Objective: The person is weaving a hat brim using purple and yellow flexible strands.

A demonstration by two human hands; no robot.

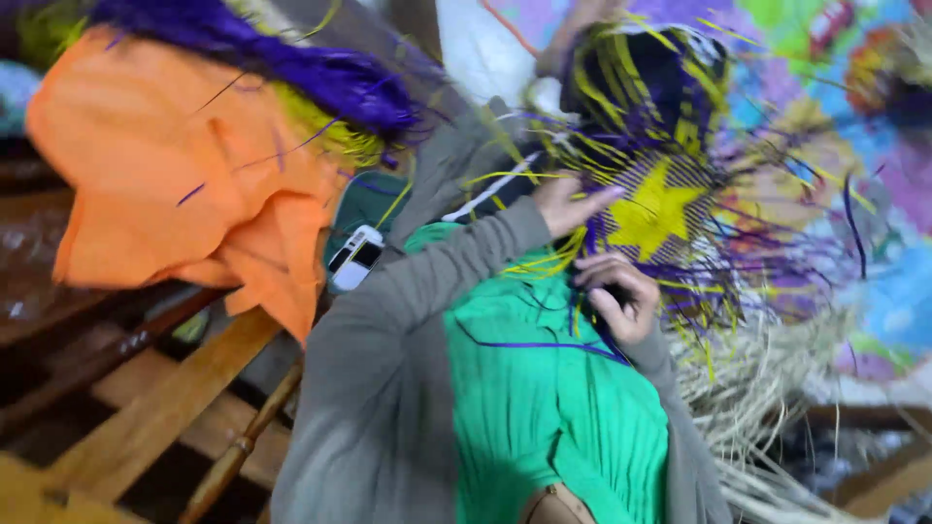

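- At the centre, the left hand (568,202) presses its fingers on the woven piece (652,209), purple and yellow with a yellow star, probably to keep it steady.
- At five o'clock from it, the right hand (615,296) is curled closed on purple strands (544,343), seemingly to keep them tight.
- At four o'clock lies pale straw (767,388).
- At nine o'clock, an orange cloth (184,175) hangs over a wooden chair (165,408); a small white device (354,257) lies beside.
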